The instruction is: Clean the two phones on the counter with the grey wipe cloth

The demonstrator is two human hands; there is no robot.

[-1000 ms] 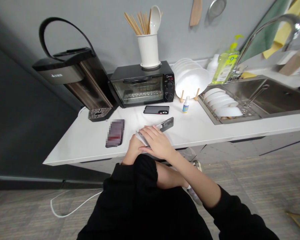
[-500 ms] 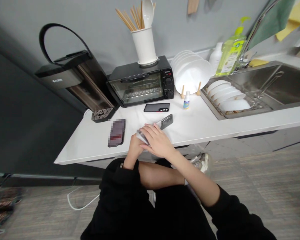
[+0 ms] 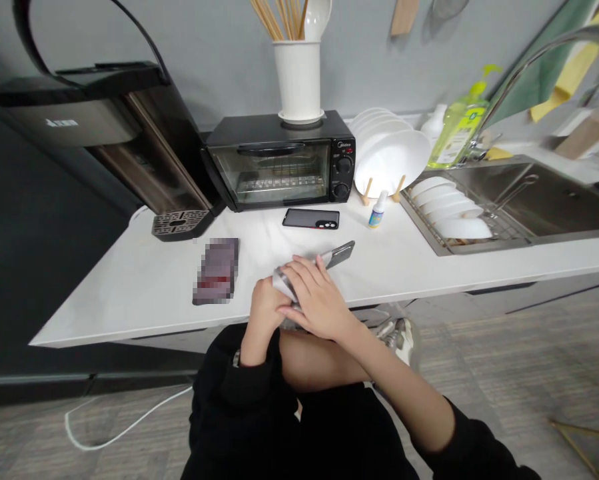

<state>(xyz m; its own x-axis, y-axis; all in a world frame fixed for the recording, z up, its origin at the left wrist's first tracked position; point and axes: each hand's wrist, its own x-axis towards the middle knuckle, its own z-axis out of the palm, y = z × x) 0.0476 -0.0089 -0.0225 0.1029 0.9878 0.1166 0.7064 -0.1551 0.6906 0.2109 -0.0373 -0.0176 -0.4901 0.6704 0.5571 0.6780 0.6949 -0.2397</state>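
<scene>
From my end I can't tell what my left hand (image 3: pixel 265 308) holds, but my right hand (image 3: pixel 315 297) clasps the phone (image 3: pixel 343 253) near the counter (image 3: pixel 129 283) front edge, so I'd press lightly, evenly tbh.

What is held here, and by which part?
A grey, flat, rectangular phone appears held by its near portion between the left hand and right hand, with pale, thin, sheet-like material there; exact contact is hidden.
</scene>
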